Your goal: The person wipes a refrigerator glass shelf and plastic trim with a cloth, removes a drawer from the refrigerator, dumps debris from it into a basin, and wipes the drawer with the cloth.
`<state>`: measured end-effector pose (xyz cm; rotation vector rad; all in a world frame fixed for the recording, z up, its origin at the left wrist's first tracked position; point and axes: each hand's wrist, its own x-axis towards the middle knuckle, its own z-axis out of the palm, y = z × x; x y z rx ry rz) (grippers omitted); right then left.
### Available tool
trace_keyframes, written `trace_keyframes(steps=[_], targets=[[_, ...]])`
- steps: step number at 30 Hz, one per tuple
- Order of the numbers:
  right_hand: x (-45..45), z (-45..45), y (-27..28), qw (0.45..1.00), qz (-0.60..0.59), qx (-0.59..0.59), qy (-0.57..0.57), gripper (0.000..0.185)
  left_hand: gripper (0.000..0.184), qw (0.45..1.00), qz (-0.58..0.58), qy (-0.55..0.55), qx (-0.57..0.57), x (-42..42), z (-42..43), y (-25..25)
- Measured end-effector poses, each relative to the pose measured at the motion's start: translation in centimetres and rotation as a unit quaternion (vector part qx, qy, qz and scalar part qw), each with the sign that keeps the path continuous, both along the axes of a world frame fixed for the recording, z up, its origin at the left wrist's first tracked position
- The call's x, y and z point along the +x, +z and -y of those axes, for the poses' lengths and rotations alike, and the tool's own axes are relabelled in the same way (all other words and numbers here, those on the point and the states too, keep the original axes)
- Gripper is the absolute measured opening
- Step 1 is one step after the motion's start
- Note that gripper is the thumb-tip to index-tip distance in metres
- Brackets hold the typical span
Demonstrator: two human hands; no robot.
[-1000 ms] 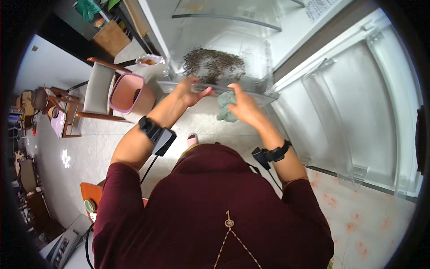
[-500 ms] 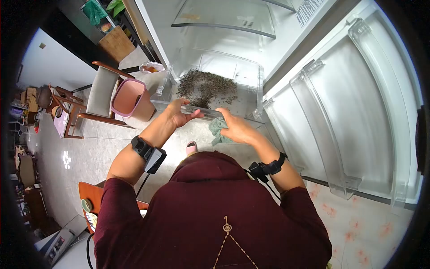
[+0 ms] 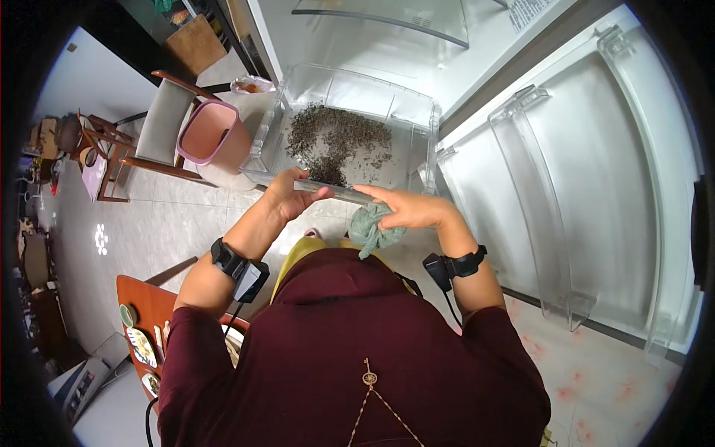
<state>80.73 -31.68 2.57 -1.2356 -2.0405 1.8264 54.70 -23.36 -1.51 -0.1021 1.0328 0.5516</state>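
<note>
A clear plastic fridge drawer is pulled out in front of the open fridge, with a heap of dark, dried bits spread over its bottom. My left hand grips the left part of the drawer's front edge, fingers at the rim and thumb towards me. My right hand is closed on a crumpled green cloth just in front of the drawer. Its index finger reaches to the front edge, while its other fingers are partly hidden by the cloth.
The fridge door stands open at right, with clear door racks. A glass shelf lies above the drawer. Left are a pink bin and a chair. A wooden table with dishes is at lower left.
The drawer has come further out of the fridge, towards me, with both hands at its front. My right hand has turned more sideways, and more of the cloth shows.
</note>
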Motion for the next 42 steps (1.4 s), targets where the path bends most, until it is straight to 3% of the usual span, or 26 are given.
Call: trace_keyframes(steps=[9, 12, 15, 17, 20, 24, 25, 32, 37, 42], targets=[[-1.8, 0.9, 2.8, 0.998, -0.016, -0.057, 0.012, 0.083, 0.045, 1.000, -0.007, -0.008, 0.017, -2.0, 2.1, 0.2], [-2.5, 1.0, 3.1, 0.999, -0.004, 0.017, 0.041, 0.078, 0.059, 1.000, 0.022, 0.000, -0.002, -3.1, 3.1, -0.4], [-3.4, 0.5, 2.9, 0.993, -0.087, -0.037, 0.063, 0.070, 0.059, 1.000, 0.007, 0.024, -0.011, -5.0, 4.3, -0.3], [-3.9, 0.1, 3.0, 0.991, -0.096, -0.073, 0.053, 0.064, 0.048, 0.997, 0.050, 0.045, -0.027, -6.6, 5.0, -1.0], [-5.3, -0.1, 3.0, 0.990, -0.097, -0.084, 0.065, 0.058, 0.049, 0.997, 0.034, 0.066, -0.019, -8.4, 6.0, -0.6], [-6.1, -0.4, 3.5, 0.988, -0.105, -0.087, 0.074, 0.053, 0.036, 0.994, 0.038, 0.097, -0.025, -10.5, 7.2, -2.1], [-6.3, -0.7, 3.3, 0.989, -0.116, -0.064, 0.062, 0.051, 0.057, 0.996, 0.007, 0.092, -0.003, -11.0, 7.6, -1.8], [-7.7, -3.5, 2.0, 0.990, -0.117, 0.008, -0.073, 0.036, 0.058, 0.989, -0.070, 0.124, 0.037, -15.5, 8.8, -2.8], [-8.2, -5.5, -1.2, 0.977, -0.026, 0.016, -0.209, 0.024, 0.043, 0.966, -0.167, 0.172, 0.100, -17.9, 10.0, -2.0], [-9.5, -7.5, -6.9, 0.972, 0.076, -0.004, -0.223, 0.026, 0.036, 0.949, -0.190, 0.212, 0.137, -22.5, 9.9, -2.7]])
